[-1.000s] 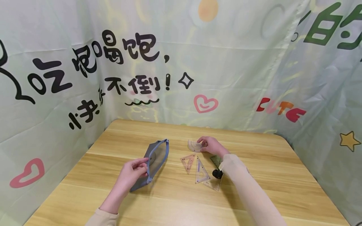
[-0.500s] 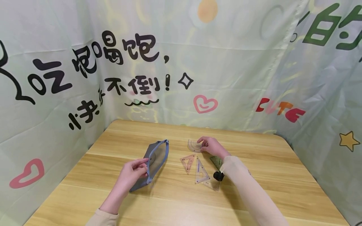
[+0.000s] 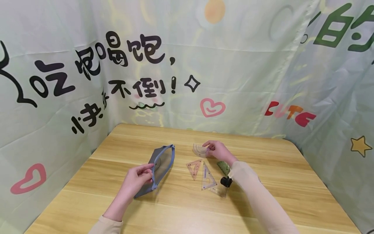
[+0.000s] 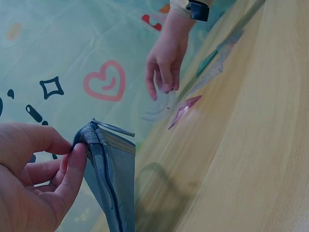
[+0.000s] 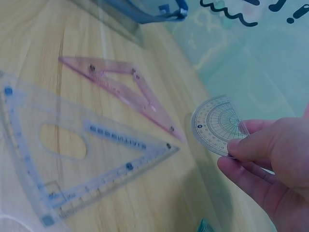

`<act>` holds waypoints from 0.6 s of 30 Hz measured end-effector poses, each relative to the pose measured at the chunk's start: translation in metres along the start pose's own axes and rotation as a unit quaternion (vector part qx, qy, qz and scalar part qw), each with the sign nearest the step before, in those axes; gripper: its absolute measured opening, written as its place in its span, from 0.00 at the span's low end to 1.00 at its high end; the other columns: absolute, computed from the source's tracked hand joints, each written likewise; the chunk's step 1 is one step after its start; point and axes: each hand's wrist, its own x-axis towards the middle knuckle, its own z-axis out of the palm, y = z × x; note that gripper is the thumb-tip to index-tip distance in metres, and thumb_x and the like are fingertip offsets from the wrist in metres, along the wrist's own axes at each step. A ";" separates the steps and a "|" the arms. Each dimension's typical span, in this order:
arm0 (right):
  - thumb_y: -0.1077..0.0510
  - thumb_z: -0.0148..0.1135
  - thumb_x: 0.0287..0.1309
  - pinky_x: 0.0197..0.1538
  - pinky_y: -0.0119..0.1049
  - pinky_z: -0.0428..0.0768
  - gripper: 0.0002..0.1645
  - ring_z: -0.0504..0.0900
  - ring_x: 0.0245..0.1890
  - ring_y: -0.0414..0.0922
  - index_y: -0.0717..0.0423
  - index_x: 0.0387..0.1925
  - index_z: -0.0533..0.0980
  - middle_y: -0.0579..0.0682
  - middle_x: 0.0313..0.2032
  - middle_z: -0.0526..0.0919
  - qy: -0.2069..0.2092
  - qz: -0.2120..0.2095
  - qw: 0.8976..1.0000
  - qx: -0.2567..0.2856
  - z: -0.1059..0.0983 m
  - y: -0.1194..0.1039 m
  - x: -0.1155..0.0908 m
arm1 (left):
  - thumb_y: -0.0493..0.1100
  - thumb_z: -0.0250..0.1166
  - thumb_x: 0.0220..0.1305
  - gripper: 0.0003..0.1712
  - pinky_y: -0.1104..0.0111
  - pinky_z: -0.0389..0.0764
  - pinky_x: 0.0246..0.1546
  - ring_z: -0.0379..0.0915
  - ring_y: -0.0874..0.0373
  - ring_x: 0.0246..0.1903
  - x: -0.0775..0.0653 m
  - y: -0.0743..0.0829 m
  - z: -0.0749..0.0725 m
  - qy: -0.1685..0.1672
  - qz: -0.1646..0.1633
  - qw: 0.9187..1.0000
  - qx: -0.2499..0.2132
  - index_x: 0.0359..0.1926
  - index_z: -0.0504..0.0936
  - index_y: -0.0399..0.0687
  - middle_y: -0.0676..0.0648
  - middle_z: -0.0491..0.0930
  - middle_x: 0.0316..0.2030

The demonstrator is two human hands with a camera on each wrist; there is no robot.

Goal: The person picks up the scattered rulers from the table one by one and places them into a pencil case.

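Note:
My left hand (image 3: 137, 178) pinches the blue-trimmed edge of a grey zipper pouch (image 3: 161, 165), whose mouth gapes toward the right. In the left wrist view, thumb and fingertips meet at the top of the pouch (image 4: 113, 169) beside the zip. A clear protractor (image 5: 217, 124) is pinched between the thumb and fingers of my right hand (image 5: 275, 164), its curved side facing away from the palm. Below that hand lie a pink set square (image 3: 194, 169) and a clear set square with blue print (image 3: 208, 178). Part of a green ruler piece (image 3: 223, 167) shows by the right sleeve.
Another clear piece (image 3: 219, 191) lies under the set square's lower right corner. A black wrist device (image 3: 226, 181) sits at the right cuff. The wooden table (image 3: 181, 208) ends at a printed curtain (image 3: 242, 107) behind and at both sides.
My right hand and the protractor have shifted slightly to the left. The left hand keeps its pinch on the pouch, which stays in place.

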 end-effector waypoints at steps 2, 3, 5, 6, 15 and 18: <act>0.67 0.61 0.61 0.45 0.40 0.83 0.19 0.81 0.40 0.46 0.57 0.53 0.79 0.56 0.40 0.83 0.004 -0.002 1.000 0.004 0.000 -0.002 0.000 | 0.30 0.60 0.63 0.24 0.75 0.85 0.36 0.78 0.63 0.33 0.000 0.000 0.000 0.000 0.000 1.000 0.000 0.61 0.76 0.32 0.45 0.78 0.36; 0.67 0.61 0.61 0.45 0.39 0.84 0.18 0.82 0.41 0.46 0.57 0.53 0.79 0.56 0.40 0.83 0.007 -0.004 1.000 0.006 -0.001 -0.003 0.000 | 0.30 0.60 0.63 0.24 0.75 0.85 0.36 0.78 0.63 0.33 0.000 0.000 0.000 0.000 0.000 1.000 0.000 0.61 0.76 0.32 0.45 0.78 0.36; 0.67 0.61 0.60 0.46 0.38 0.84 0.19 0.82 0.41 0.47 0.58 0.53 0.79 0.57 0.40 0.83 0.012 -0.006 1.000 0.013 -0.001 -0.006 0.000 | 0.30 0.60 0.63 0.24 0.75 0.85 0.36 0.78 0.63 0.33 0.000 0.000 0.000 0.000 0.000 1.000 0.000 0.61 0.76 0.32 0.45 0.78 0.37; 0.68 0.61 0.60 0.46 0.38 0.85 0.19 0.82 0.41 0.47 0.59 0.53 0.79 0.58 0.40 0.83 0.012 -0.005 1.000 0.023 -0.002 -0.007 0.001 | 0.30 0.60 0.63 0.24 0.75 0.85 0.36 0.78 0.63 0.33 0.000 0.000 0.000 0.000 -0.001 1.000 -0.001 0.61 0.76 0.32 0.45 0.78 0.37; 0.71 0.60 0.60 0.48 0.35 0.87 0.24 0.80 0.43 0.45 0.66 0.58 0.74 0.64 0.45 0.80 -0.014 0.010 0.991 0.131 -0.001 -0.024 0.000 | 0.30 0.60 0.64 0.24 0.75 0.85 0.36 0.78 0.63 0.33 0.001 0.001 0.001 0.001 -0.004 1.000 -0.004 0.61 0.75 0.32 0.45 0.77 0.37; 0.70 0.60 0.60 0.50 0.38 0.87 0.24 0.81 0.44 0.46 0.66 0.59 0.74 0.64 0.46 0.80 -0.021 0.005 0.990 0.138 0.000 -0.032 -0.002 | 0.30 0.60 0.63 0.24 0.75 0.85 0.36 0.78 0.62 0.33 0.001 0.001 0.001 0.002 -0.005 1.000 -0.006 0.61 0.76 0.32 0.45 0.77 0.37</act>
